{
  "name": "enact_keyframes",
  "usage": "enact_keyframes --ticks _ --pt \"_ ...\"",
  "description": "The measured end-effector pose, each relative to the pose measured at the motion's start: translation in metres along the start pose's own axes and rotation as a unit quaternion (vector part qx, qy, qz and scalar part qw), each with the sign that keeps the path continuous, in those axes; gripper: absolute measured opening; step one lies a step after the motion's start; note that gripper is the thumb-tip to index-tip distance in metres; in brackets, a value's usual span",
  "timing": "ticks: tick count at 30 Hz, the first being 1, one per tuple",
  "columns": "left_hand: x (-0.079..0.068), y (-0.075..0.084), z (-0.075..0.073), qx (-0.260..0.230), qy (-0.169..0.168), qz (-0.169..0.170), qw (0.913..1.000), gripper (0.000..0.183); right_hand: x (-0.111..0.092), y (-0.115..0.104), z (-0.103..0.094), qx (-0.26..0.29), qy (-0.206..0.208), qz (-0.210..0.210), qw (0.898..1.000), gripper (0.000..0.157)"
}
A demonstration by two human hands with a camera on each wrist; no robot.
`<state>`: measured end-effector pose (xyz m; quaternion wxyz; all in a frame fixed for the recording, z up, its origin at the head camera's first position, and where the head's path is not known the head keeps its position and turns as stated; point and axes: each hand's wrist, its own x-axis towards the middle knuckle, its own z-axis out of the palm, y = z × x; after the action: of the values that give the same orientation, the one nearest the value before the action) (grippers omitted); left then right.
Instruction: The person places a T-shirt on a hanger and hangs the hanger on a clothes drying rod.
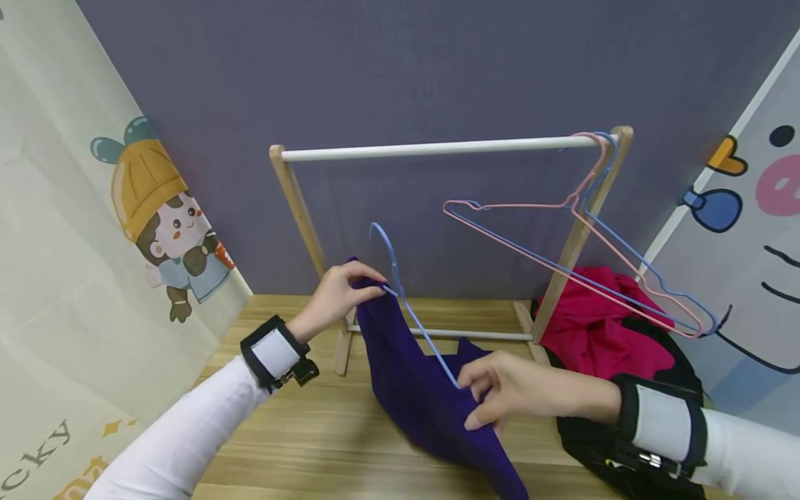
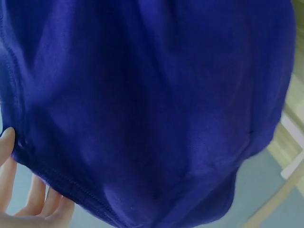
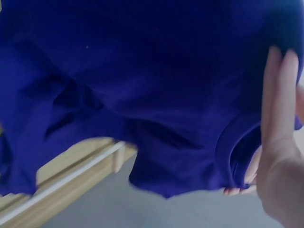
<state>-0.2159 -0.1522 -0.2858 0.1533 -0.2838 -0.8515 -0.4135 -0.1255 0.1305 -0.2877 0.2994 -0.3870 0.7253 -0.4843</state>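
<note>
Beyond and above the left hand [image 1: 337, 295] and right hand [image 1: 521, 387], I'm looking forward and down through the head camera; each wrist camera is facing the purple cloth [image 1: 412, 399] closely beside its hand, sharing it with that head view.

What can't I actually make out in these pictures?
- Head view: part of the held blue hanger, hidden by the purple garment.
- Head view: the garment's lowest tip, cut off by the bottom edge.
- Head view: part of the black item, covered by the right wrist strap.
- Left wrist view: some of the left fingers, cut off by the left edge.
</note>
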Motion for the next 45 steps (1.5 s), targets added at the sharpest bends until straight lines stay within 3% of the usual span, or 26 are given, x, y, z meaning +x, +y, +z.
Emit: enact_keyframes --ticks 7,13,19,29,33,38,45 --pt "-0.003 -0.007 -0.012 0.008 0.065 -0.018 0.9977 0.019 0.023 -0.014 0.012 0.02 0.067 0.017 0.997 0.034" --pt "-0.013 -0.012 -0.019 -0.013 0.096 -0.057 0.9937 0.027 0.045 -0.023 0.014 0.02 0.086 -0.005 0.996 0.029" --pt "-0.024 -0.022 -0.026 -0.014 0.079 -0.071 0.9943 0.022 0.069 -0.039 0.007 0.014 0.103 -0.028 0.994 0.023" --pt "-0.049 -0.044 -0.029 -0.013 0.034 -0.099 0.9944 0.016 0.113 -0.071 -0.008 0.003 0.149 -0.047 0.988 0.027" --pt "-0.061 -0.054 -0.03 -0.002 0.01 -0.119 0.9928 0.017 0.129 -0.079 -0.01 0.012 0.156 -0.043 0.987 0.035" --pt "-0.071 -0.063 -0.033 0.014 -0.02 -0.128 0.9915 0.013 0.147 -0.082 -0.006 0.038 0.155 -0.034 0.987 0.044" --pt "-0.079 -0.075 -0.041 0.027 -0.019 -0.15 0.9881 0.011 0.167 -0.071 -0.001 0.055 0.17 -0.024 0.984 0.047"
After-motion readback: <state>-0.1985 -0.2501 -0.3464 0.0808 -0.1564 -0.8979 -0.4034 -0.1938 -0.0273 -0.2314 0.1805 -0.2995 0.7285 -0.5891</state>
